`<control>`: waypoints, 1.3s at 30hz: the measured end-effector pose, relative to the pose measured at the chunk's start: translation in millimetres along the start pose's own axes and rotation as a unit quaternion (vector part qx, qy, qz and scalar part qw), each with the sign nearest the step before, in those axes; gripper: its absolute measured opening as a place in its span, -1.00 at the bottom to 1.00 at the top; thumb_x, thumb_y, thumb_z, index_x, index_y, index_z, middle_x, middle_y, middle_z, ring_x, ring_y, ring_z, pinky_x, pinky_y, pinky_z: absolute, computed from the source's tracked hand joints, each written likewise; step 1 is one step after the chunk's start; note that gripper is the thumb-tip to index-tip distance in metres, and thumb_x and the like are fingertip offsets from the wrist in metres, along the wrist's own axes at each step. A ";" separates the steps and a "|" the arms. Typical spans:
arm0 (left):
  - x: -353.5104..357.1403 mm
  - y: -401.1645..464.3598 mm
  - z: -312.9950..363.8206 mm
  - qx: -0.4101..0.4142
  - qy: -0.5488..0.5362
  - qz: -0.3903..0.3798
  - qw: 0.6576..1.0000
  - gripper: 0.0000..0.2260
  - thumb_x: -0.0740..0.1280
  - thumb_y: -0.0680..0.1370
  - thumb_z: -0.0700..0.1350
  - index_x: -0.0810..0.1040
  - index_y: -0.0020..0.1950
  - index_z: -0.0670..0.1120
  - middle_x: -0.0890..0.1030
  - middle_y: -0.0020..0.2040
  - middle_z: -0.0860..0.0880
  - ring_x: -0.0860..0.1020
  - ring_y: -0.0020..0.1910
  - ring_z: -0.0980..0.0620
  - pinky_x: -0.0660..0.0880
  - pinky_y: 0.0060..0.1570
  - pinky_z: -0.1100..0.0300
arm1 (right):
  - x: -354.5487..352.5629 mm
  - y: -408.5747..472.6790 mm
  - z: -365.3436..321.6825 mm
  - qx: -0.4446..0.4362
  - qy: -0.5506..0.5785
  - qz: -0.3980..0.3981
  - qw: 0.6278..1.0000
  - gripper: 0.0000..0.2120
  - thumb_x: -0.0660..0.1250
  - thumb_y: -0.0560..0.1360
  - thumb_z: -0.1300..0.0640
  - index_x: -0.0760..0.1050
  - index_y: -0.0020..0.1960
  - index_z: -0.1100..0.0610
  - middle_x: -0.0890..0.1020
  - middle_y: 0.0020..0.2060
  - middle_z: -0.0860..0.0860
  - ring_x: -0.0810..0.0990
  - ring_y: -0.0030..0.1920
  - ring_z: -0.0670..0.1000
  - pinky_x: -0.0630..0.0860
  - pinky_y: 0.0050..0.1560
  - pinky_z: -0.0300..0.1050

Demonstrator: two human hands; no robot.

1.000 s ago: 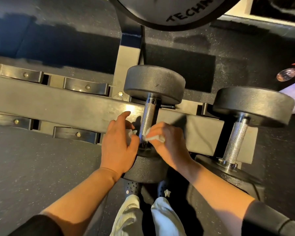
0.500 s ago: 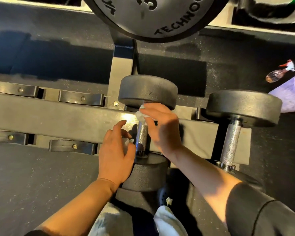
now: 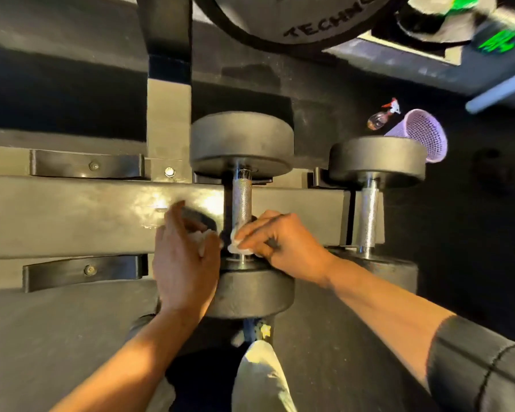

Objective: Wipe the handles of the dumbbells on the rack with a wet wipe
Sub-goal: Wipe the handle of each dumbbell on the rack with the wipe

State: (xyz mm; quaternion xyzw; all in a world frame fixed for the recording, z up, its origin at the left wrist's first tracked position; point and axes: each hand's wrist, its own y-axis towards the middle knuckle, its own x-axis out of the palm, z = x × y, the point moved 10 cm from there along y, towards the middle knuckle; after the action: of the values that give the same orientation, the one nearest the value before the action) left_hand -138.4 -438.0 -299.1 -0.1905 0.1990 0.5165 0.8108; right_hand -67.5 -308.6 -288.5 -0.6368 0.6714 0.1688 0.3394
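Behind dumbbells [image 3: 242,144], mesh basket [image 3: 425,135]

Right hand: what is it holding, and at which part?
The right hand pinches a white wet wipe at its bunched edge, pressed against the near end of the dumbbell handle.

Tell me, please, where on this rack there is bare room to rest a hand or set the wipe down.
The flat rack beam is bare between its two left cradle straps. A narrower bare stretch lies between the two dumbbell handles. Around the near end of that handle it is crowded: both hands and the wipe meet there.
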 end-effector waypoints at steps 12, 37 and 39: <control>-13.0 18.2 -17.1 0.059 -0.010 -0.088 0.994 -0.47 0.36 0.47 -0.16 0.31 0.42 -0.15 0.55 0.02 -0.09 0.46 0.10 -0.07 0.30 0.04 0.20 | -23.3 51.7 -43.3 0.000 -0.265 0.145 0.953 -0.77 0.31 0.36 0.45 0.61 -0.06 0.25 0.61 -0.04 0.10 0.50 -0.03 0.11 0.49 -0.07 -0.03; 14.1 -1.8 -24.8 0.054 -0.063 -0.125 0.989 -0.47 0.27 0.56 -0.07 0.19 0.51 -0.02 0.53 0.01 0.03 0.26 0.00 0.19 0.17 -0.13 0.37 | 0.0 57.1 -49.0 0.019 -0.380 0.026 0.924 -0.80 0.35 0.36 0.44 0.60 -0.09 0.24 0.59 0.01 0.04 0.40 -0.08 0.07 0.49 -0.17 -0.05; 12.7 -1.1 -22.3 0.057 -0.056 -0.128 0.989 -0.46 0.28 0.55 -0.07 0.20 0.50 -0.02 0.53 0.00 0.03 0.27 0.01 0.18 0.18 -0.12 0.36 | 6.1 58.7 -43.3 0.021 -0.417 -0.005 0.909 -0.83 0.34 0.34 0.41 0.60 -0.10 0.26 0.60 0.00 0.07 0.42 -0.06 0.11 0.50 -0.18 0.03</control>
State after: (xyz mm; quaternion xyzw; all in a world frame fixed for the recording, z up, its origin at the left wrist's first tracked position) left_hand -135.3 -440.3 -324.5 -0.1385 0.1569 0.4064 0.8894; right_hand -134.5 -333.9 -273.8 -0.5044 0.4690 0.4035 0.6023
